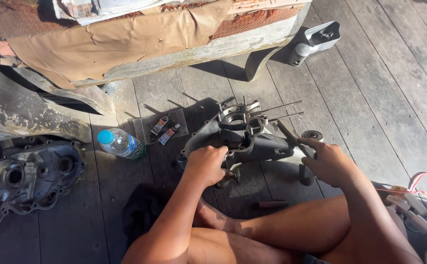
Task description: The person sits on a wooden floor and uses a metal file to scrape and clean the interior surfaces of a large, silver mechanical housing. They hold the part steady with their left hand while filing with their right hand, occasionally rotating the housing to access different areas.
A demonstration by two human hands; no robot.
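A dark grey engine crankcase half [245, 137] with long studs sticking out lies on the wooden plank floor in front of me. My left hand [206, 165] is closed on its near left edge. My right hand [327, 161] rests on its right end, the fingers around a thin metal tool or blade [288, 133]. A round bearing [312, 135] sits just beyond my right fingers. My bare legs are folded below the casing.
A second engine casing [30, 173] lies at the left. A plastic water bottle [121, 143] lies beside a clear sheet with two small tubes [164, 130]. A worn wooden bench [174, 44] with brown paper stands behind. A metal part [316, 41] lies upper right; wires [418, 195] at right.
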